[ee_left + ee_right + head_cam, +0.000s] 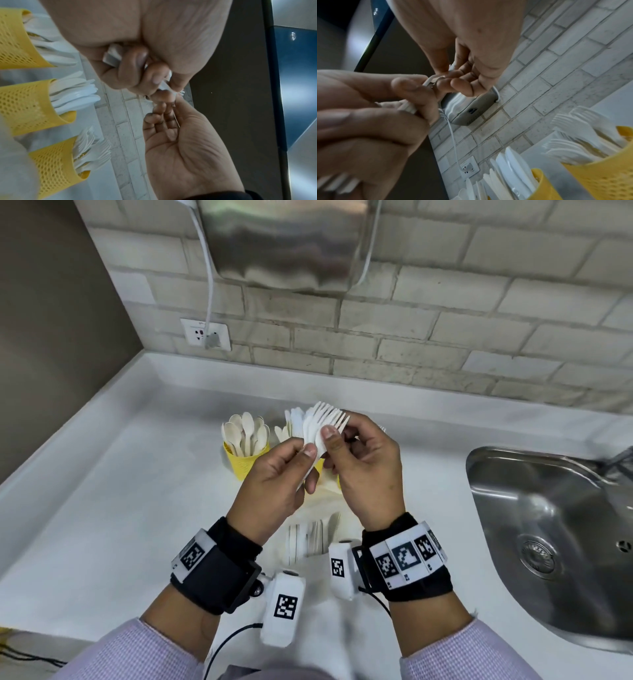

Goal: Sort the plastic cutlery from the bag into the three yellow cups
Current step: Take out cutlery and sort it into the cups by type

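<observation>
Both hands hold a fanned bunch of white plastic forks (325, 419) above the counter. My left hand (308, 463) grips the handles (111, 56) in its curled fingers. My right hand (334, 440) pinches the fork heads between thumb and fingers. Behind the hands stand three yellow mesh cups: the left cup (245, 463) holds spoons, the middle cup (25, 102) holds knives (294, 422), and the right cup (54, 166) holds forks. In the head view the hands hide most of the middle and right cups. The clear bag (310, 539) lies on the counter below the wrists, with cutlery inside.
A steel sink (479, 474) is set into the white counter (120, 491) at the right. On the brick wall hangs a metal dispenser (287, 244), with a white cable running to a socket (205, 335). A dark panel closes the left side.
</observation>
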Action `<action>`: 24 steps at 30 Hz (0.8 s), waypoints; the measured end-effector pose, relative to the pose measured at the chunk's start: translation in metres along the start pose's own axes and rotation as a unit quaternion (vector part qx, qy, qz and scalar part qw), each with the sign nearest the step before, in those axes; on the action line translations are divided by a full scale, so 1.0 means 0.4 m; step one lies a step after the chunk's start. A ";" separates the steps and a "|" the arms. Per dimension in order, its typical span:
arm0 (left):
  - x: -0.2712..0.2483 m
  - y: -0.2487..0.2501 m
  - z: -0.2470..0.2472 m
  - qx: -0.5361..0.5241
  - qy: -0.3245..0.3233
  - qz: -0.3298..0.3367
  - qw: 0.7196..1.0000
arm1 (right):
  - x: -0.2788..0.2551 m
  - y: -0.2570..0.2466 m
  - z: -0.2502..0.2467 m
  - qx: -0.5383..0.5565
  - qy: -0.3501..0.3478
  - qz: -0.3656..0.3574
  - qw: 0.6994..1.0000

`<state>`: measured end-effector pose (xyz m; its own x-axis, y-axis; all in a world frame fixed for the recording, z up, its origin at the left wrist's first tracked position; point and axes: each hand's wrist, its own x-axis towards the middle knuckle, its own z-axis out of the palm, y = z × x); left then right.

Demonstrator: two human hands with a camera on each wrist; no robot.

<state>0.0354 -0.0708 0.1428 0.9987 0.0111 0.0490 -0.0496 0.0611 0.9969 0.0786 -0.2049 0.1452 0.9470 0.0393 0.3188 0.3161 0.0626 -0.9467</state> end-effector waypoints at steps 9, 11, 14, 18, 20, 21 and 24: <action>-0.002 -0.019 0.076 0.070 -0.070 0.007 0.995 | 0.005 -0.029 -0.151 -0.061 -0.058 0.007 0.996; 0.011 -0.040 0.078 0.104 -0.049 0.012 0.993 | 0.008 -0.026 -0.186 -0.056 -0.028 0.003 0.998; 0.040 -0.083 0.065 0.200 0.004 0.049 0.979 | 0.024 -0.025 -0.250 -0.074 0.039 -0.012 0.996; 0.104 -0.155 0.032 0.387 0.054 0.079 0.917 | 0.061 0.005 -0.319 -0.131 0.104 -0.029 0.985; 0.140 -0.193 0.015 0.460 0.049 0.077 0.883 | 0.084 0.033 -0.334 -0.155 0.112 -0.040 0.981; 0.157 -0.209 0.009 0.492 0.041 0.066 0.867 | 0.098 0.046 -0.337 -0.168 0.111 -0.044 0.979; 0.193 -0.247 0.004 0.572 0.016 0.043 0.819 | 0.135 0.083 -0.325 -0.199 0.095 -0.060 0.974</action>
<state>0.1173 -0.0777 0.0482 0.9903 -0.0076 0.1388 -0.0627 -0.9158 0.3967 0.1476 -0.3303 0.1248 0.8835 -0.1315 0.4496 0.3864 -0.3379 -0.8582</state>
